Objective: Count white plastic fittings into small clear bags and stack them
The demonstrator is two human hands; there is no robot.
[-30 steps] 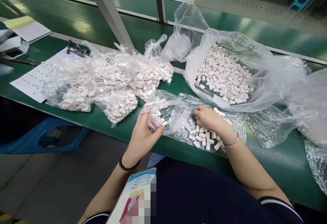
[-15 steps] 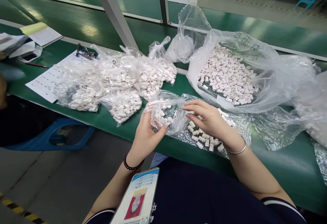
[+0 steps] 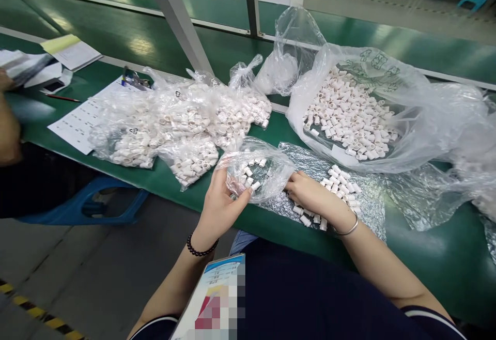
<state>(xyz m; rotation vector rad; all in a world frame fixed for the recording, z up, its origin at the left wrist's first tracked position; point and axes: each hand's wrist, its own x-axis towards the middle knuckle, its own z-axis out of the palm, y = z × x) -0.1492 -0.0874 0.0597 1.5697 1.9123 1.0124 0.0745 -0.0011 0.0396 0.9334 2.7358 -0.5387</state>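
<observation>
My left hand holds the near left edge of a small clear plastic bag, thumb over its rim. Several short white tube pieces lie inside the bag. At the bag's right side is my right hand, low over a pile of loose white pieces on a clear plastic sheet. Its fingers are curled, and their tips are partly hidden, so what they hold, if anything, cannot be made out.
Filled clear bags cover the table to the left. A large open bag of white pieces stands behind. Printed paper and a notebook lie farther left, near another person's arm.
My right hand has moved down from the bag's rim to the loose pieces, and its fingers have curled. At the left, the other person's arm has come further into view.
</observation>
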